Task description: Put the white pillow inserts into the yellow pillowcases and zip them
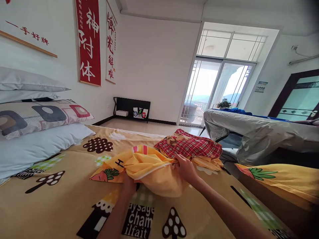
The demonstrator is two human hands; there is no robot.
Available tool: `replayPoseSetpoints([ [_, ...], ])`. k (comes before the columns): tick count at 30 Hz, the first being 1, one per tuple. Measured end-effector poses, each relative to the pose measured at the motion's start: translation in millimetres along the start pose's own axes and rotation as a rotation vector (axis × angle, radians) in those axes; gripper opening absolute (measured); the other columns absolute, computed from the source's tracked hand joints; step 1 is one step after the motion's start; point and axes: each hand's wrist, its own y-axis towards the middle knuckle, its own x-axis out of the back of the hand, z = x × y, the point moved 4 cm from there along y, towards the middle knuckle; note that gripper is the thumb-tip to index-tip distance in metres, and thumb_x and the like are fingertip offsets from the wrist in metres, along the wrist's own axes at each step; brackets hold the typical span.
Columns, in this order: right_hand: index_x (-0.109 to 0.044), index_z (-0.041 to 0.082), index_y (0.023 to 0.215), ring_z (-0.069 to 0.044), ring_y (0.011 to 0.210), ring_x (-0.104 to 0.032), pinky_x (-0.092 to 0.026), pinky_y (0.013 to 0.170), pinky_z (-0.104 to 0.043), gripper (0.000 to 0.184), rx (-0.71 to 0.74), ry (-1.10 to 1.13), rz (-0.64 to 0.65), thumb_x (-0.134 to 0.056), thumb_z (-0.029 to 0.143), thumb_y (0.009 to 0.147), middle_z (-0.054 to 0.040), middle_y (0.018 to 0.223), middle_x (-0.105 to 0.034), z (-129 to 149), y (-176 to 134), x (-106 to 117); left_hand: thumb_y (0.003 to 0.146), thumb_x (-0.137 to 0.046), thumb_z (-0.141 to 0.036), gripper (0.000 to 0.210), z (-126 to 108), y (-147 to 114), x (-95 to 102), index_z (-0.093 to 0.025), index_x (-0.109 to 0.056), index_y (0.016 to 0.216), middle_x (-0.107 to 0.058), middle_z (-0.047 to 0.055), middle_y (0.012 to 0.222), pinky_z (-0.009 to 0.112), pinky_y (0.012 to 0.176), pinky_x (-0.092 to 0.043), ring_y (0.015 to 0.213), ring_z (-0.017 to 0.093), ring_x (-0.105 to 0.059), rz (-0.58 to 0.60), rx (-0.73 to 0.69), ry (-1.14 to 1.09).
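A yellow pillowcase (159,176) with a carrot print and a white-trimmed edge lies bunched on the bed, its fabric puffed up. My right hand (184,168) is closed on the trimmed edge at its right side. At the left, my left hand (129,181) reaches under the fabric, so its fingers are hidden. Just behind the pillowcase rests a folded red plaid cloth (191,146), with some yellow fabric below it.
The patterned bed sheet (62,205) spreads under everything. Stacked pillows (45,142) stand at the left. More carrot-print yellow cloth (286,179) lies at the right edge. Beyond are a plastic-covered table (269,129), a black low rack (127,104) and glass doors (216,89).
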Motion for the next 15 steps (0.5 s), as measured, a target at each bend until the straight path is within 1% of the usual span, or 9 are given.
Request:
replayPoseSetpoints([
  [3,-0.056,0.020,0.086,-0.017,0.079,-0.058,-0.036,0.064,-0.025,0.021,0.006,-0.034,-0.060,-0.040,0.010,0.077,-0.0047,0.090,-0.066,-26,-3,10,0.068,-0.062,-0.050,0.035,-14,2,8.7,-0.018,-0.060,0.081,-0.065,0.007,0.080,0.038,0.079,-0.049,0.086,0.025,-0.061,-0.182,-0.154,0.245],
  [5,-0.057,0.020,0.086,-0.018,0.080,-0.059,-0.038,0.065,-0.026,0.021,0.062,-0.104,-0.150,-0.040,0.011,0.079,-0.0060,0.089,-0.065,-38,-9,22,0.062,-0.068,-0.049,0.037,-22,4,18.5,-0.018,-0.055,0.080,-0.061,0.005,0.082,0.041,0.084,-0.046,0.087,0.025,-0.057,-0.308,-0.205,0.342],
  [7,-0.059,0.019,0.088,-0.019,0.082,-0.059,-0.040,0.066,-0.027,0.023,0.136,-0.184,-0.264,-0.039,0.011,0.082,-0.0071,0.088,-0.065,-46,-15,39,0.061,-0.069,-0.050,0.045,-29,5,26.9,-0.018,-0.052,0.088,-0.058,0.007,0.094,0.043,0.089,-0.042,0.093,0.026,-0.054,-0.413,-0.260,0.421],
  [9,-0.060,0.019,0.091,-0.019,0.082,-0.060,-0.042,0.066,-0.027,0.024,0.189,-0.240,-0.362,-0.038,0.012,0.085,-0.0072,0.087,-0.065,-51,-22,58,0.067,-0.067,-0.053,0.057,-38,3,29.3,-0.015,-0.049,0.105,-0.052,0.013,0.111,0.045,0.095,-0.039,0.105,0.029,-0.050,-0.502,-0.411,0.583],
  [10,-0.060,0.019,0.091,-0.019,0.081,-0.060,-0.042,0.066,-0.027,0.024,0.207,-0.261,-0.402,-0.038,0.012,0.086,-0.0070,0.086,-0.065,-53,-25,68,0.070,-0.066,-0.052,0.064,-41,1,26.2,-0.013,-0.046,0.116,-0.049,0.017,0.120,0.045,0.098,-0.037,0.113,0.031,-0.046,-0.501,-0.509,0.694],
  [11,-0.060,0.018,0.091,-0.019,0.080,-0.060,-0.042,0.065,-0.027,0.023,0.224,-0.278,-0.436,-0.038,0.013,0.087,-0.0066,0.084,-0.065,-54,-29,78,0.073,-0.064,-0.049,0.069,-42,0,20.3,-0.012,-0.040,0.126,-0.044,0.020,0.129,0.046,0.100,-0.035,0.121,0.033,-0.042,-0.459,-0.601,0.823],
  [12,-0.061,0.018,0.090,-0.018,0.078,-0.060,-0.042,0.064,-0.027,0.023,0.247,-0.293,-0.465,-0.039,0.013,0.087,-0.0063,0.083,-0.065,-54,-32,87,0.075,-0.062,-0.043,0.070,-39,-2,12.3,-0.012,-0.036,0.132,-0.038,0.022,0.137,0.047,0.102,-0.032,0.128,0.034,-0.037,-0.378,-0.672,0.957],
  [13,-0.061,0.018,0.090,-0.017,0.076,-0.060,-0.042,0.063,-0.026,0.022,0.279,-0.309,-0.492,-0.039,0.013,0.087,-0.0061,0.082,-0.064,-53,-36,97,0.076,-0.060,-0.036,0.068,-34,-5,3.2,-0.014,-0.035,0.135,-0.034,0.022,0.143,0.049,0.104,-0.029,0.133,0.034,-0.033,-0.263,-0.716,1.082],
  [15,-0.061,0.018,0.088,-0.016,0.075,-0.060,-0.042,0.062,-0.025,0.021,0.357,-0.356,-0.523,-0.040,0.014,0.085,-0.0061,0.082,-0.064,-50,-44,113,0.075,-0.056,-0.022,0.056,-18,-11,-14.3,-0.020,-0.045,0.130,-0.031,0.017,0.149,0.051,0.104,-0.025,0.136,0.034,-0.031,-0.002,-0.757,1.289],
])
